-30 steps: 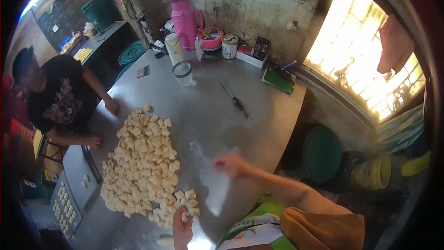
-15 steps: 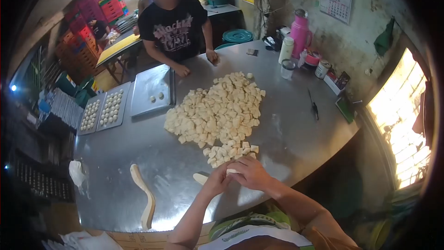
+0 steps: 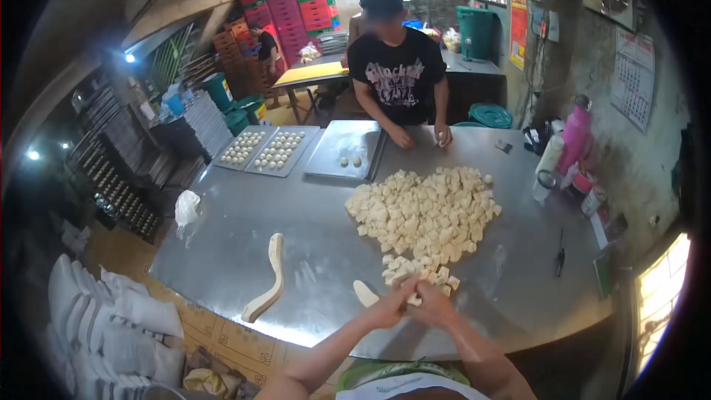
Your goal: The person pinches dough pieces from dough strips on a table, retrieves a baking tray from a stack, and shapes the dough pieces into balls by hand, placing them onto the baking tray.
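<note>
My left hand (image 3: 388, 310) and my right hand (image 3: 433, 307) meet at the near edge of the dough pile, fingers closed around a small pale dough piece (image 3: 415, 300) that shows between them. Just beyond them lies a large heap of cut dough pieces (image 3: 426, 211) on the metal table (image 3: 318, 252). A short dough strip (image 3: 365, 294) rests left of my left hand. Farther left is a long curved dough strip (image 3: 275, 274).
Across the table stands a co-worker (image 3: 400, 74), hands at the table edge. Trays of dough balls (image 3: 280, 152) and a tray with two balls (image 3: 344, 150) lie at the far left. A knife (image 3: 561, 253), jar (image 3: 544, 185) and pink thermos (image 3: 575, 137) are right.
My right hand, first apart and blurred over the table, has come together with my left at the dough. The view has swung left, bringing the trays and sacks into sight.
</note>
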Demonstrator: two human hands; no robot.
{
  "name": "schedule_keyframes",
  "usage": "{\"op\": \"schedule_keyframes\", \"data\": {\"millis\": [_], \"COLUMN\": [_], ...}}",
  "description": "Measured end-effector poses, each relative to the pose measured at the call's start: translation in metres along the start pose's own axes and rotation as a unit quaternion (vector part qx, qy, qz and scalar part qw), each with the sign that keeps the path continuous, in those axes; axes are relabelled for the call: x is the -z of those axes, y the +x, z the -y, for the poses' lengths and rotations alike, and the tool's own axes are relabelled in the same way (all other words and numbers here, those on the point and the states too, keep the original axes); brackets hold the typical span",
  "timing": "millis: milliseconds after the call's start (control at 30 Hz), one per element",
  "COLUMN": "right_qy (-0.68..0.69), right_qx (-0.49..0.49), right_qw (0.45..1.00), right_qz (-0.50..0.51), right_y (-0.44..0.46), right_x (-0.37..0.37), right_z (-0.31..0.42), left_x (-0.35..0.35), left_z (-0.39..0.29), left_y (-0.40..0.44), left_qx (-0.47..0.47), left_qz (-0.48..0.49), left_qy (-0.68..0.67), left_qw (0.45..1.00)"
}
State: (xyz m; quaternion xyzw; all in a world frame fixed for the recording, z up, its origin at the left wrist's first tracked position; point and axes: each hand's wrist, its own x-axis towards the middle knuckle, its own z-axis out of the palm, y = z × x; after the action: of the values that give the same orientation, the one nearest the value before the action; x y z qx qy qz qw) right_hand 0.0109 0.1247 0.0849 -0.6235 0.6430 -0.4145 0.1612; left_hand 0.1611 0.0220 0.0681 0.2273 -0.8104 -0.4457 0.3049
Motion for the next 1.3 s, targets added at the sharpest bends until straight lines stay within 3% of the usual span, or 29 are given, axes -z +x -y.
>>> {"op": "schedule_keyframes", "data": {"millis": [67, 100, 167, 200, 233, 333, 367, 433, 500, 533, 567, 600, 667, 733, 767, 833, 900, 967, 1000, 1067, 1100, 1167, 1200, 1233, 1300], "right_qy": [0.055, 0.109, 0.162, 0.105, 0.049, -0.047, -0.089, -0.131, -0.102, -0.088, -0.091, -0.045, 0.059, 0.052, 0.047, 0.028, -0.062, -0.009, -0.019, -0.032, -0.02, 0.014, 0.014, -0.019, -0.085], "right_qx": [0.01, 0.019, 0.029, 0.006, -0.021, -0.088, -0.123, -0.169, -0.011, 0.067, 0.059, 0.033, -0.029, -0.032, -0.024, -0.042, -0.049, 0.084, 0.074, 0.052, -0.022, -0.159, -0.16, -0.192, -0.255], "right_qw": [0.998, 0.994, 0.986, 0.994, 0.998, 0.995, 0.988, 0.976, 0.991, 0.983, 0.982, 0.996, 0.993, 0.997, 0.999, 0.997, 0.997, 0.988, 0.989, 0.989, 0.991, 0.981, 0.981, 0.977, 0.961], "right_qz": [-0.002, -0.012, -0.024, -0.031, -0.038, -0.015, 0.011, 0.034, -0.086, -0.144, -0.154, -0.072, 0.099, 0.052, 0.01, -0.06, -0.015, -0.127, -0.126, -0.134, -0.127, -0.11, -0.112, -0.093, -0.061], "right_y": [-0.003, -0.001, -0.001, -0.002, -0.006, -0.007, 0.001, -0.001, 0.002, 0.001, 0.002, 0.006, 0.001, 0.001, 0.004, 0.004, 0.008, 0.015, 0.016, 0.014, 0.014, 0.014, 0.01, 0.008, 0.004], "right_x": [0.01, 0.013, 0.015, 0.007, -0.002, -0.002, 0.005, 0.006, -0.005, -0.012, -0.019, -0.025, -0.042, -0.055, -0.059, -0.065, -0.062, -0.055, -0.054, -0.057, -0.062, -0.068, -0.067, -0.061, -0.047], "right_z": [0.01, 0.013, 0.006, -0.006, -0.015, -0.03, -0.032, -0.032, -0.027, -0.022, -0.016, -0.011, 0.003, 0.013, 0.016, 0.026, 0.036, 0.044, 0.049, 0.056, 0.055, 0.049, 0.038, 0.022, -0.003], "left_x": [-0.017, -0.018, -0.016, -0.015, -0.016, -0.021, -0.016, 0.004, 0.011, 0.009, 0.009, 0.014, 0.023, 0.025, 0.03, 0.044, 0.058, 0.076, 0.077, 0.08, 0.075, 0.063, 0.059, 0.057, 0.059], "left_z": [-0.007, -0.008, -0.008, -0.011, -0.014, -0.024, -0.025, -0.026, -0.018, -0.005, 0.008, 0.018, 0.038, 0.052, 0.063, 0.091, 0.083, 0.042, 0.043, 0.047, 0.043, 0.036, 0.033, 0.027, 0.006], "left_y": [-0.005, -0.009, -0.016, -0.017, -0.02, -0.03, -0.028, -0.033, -0.035, -0.042, -0.045, -0.036, -0.031, -0.03, -0.033, -0.049, -0.044, -0.025, -0.018, -0.016, -0.015, -0.016, -0.022, -0.027, -0.035], "left_qx": [-0.135, -0.132, 0.115, 0.237, 0.24, 0.144, 0.138, 0.079, 0.045, 0.058, 0.068, 0.072, 0.009, -0.102, -0.109, 0.119, 0.056, -0.028, -0.041, 0.05, 0.045, 0.037, 0.036, 0.035, 0.011], "left_qz": [-0.07, -0.075, 0.034, 0.091, 0.095, 0.246, 0.256, 0.214, 0.198, 0.132, 0.067, 0.006, -0.005, -0.079, -0.066, 0.137, 0.178, 0.175, 0.206, 0.166, 0.179, 0.204, 0.208, 0.207, 0.203], "left_qy": [-0.05, -0.046, -0.086, -0.106, -0.106, 0.122, 0.123, 0.032, -0.015, -0.026, -0.035, -0.045, -0.021, 0.024, 0.012, -0.05, 0.045, -0.015, -0.026, -0.096, -0.097, 0.091, 0.183, 0.183, 0.031], "left_qw": [0.987, 0.987, 0.989, 0.961, 0.96, 0.951, 0.949, 0.973, 0.979, 0.989, 0.995, 0.996, 1.0, 0.991, 0.992, 0.982, 0.981, 0.984, 0.977, 0.98, 0.978, 0.974, 0.96, 0.96, 0.979]}}
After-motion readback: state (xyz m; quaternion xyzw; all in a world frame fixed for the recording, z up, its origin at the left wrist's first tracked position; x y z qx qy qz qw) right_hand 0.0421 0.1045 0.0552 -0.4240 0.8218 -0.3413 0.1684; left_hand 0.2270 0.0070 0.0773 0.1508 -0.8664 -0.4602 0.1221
